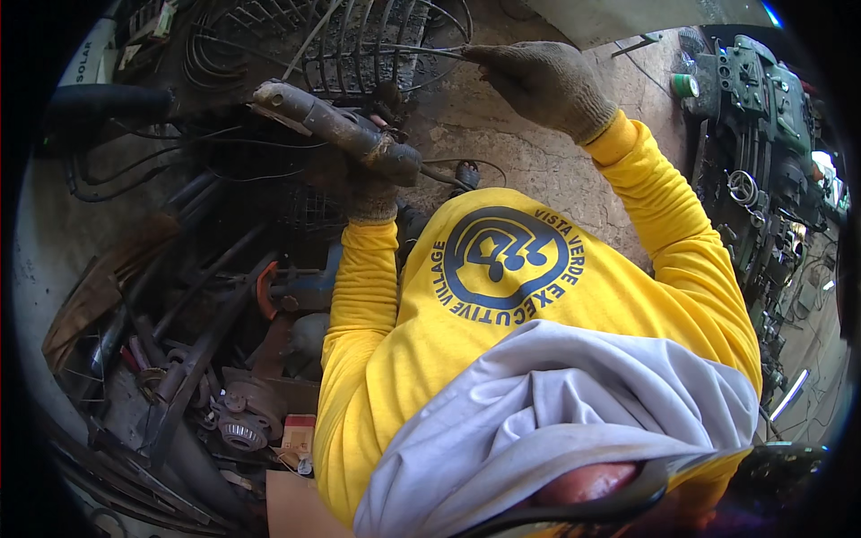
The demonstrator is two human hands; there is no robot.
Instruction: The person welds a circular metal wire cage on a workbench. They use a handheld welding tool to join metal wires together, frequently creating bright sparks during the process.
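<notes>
We see our left hand [363, 184], in a dark work glove, clenched around the body of an angle grinder [336, 130], which lies slanted with its disc end pointing up and to the left, toward the wire frame [359, 45]. Our right hand [543, 81], in a grey knitted glove, is closed on one thin rod of that wire frame, pinching it at the frame's right edge. The wire frame, a curved cage of thin dark rods, stands on the cracked concrete floor [538, 161] ahead of us, just beyond the grinder's head; we cannot tell whether the disc touches it. A black cable [462, 166] curls on the floor just beside the grinder's rear end. Both our forearms wear yellow sleeves [664, 206]. At the left edge of the floor lies a heap of scrap metal [206, 359]: bars, pipes, a toothed gear and rusty fittings. Along the right edge stands dark machinery [762, 134], with a small green-capped container [685, 85] near it.
</notes>
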